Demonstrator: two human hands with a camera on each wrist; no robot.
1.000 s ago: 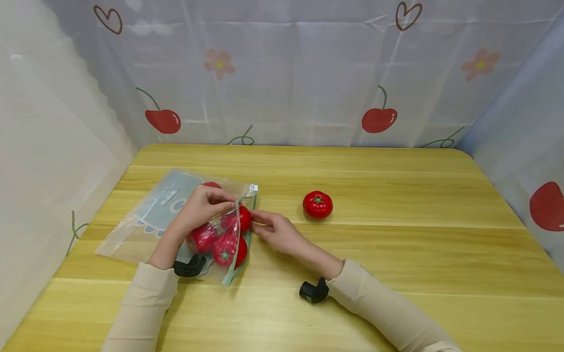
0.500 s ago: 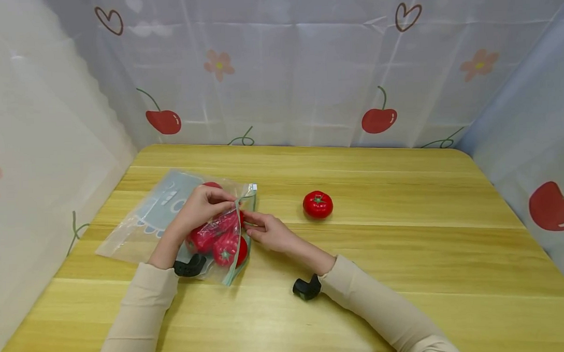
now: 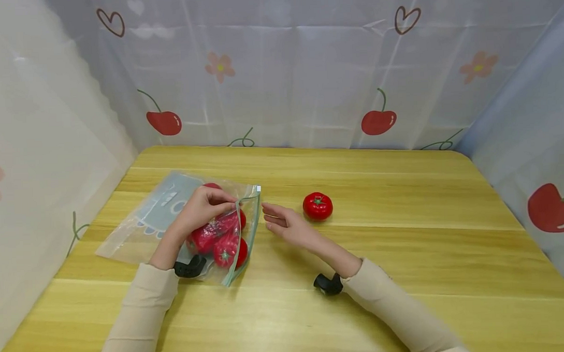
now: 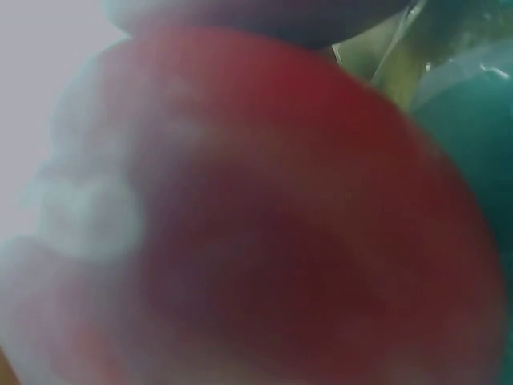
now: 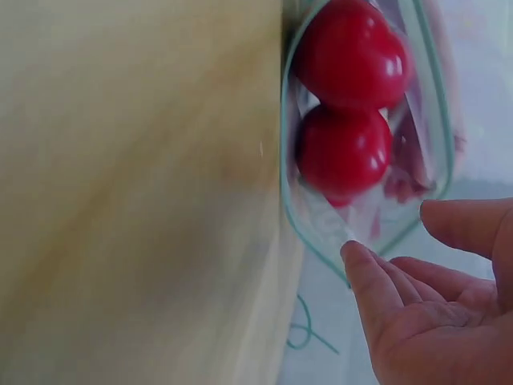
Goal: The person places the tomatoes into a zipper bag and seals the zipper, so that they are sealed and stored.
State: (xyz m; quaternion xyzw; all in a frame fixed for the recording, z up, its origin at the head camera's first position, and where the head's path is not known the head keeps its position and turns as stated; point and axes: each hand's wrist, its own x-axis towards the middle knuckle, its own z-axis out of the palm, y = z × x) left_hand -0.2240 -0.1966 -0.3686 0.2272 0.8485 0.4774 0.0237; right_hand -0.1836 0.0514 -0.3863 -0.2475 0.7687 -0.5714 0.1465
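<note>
A clear zip bag [image 3: 130, 241] with a pale blue print lies at the left of the table, its green-edged mouth facing right. Several red tomatoes [image 5: 345, 152] are inside, seen through the plastic and the gaping mouth. My left hand [image 3: 201, 207] pinches the bag's upper lip and holds it raised. One tomato [image 4: 304, 208] fills the left wrist view, blurred. Just right of the mouth, my right hand [image 3: 290, 226] has its fingers extended and nothing in them. Another tomato [image 3: 318, 206] with a green stem top sits on the table beyond that hand.
The wooden table [image 3: 406, 254] extends to the right and toward me. A pale curtain [image 3: 279, 83] with cherry prints stands along the back and both sides. A small white tab [image 3: 258, 188] marks the far corner of the bag's mouth.
My right hand first pushed a tomato leftward into the bag, then drew back to the right, leaving it inside. The left hand has kept its grip on the bag's lip.
</note>
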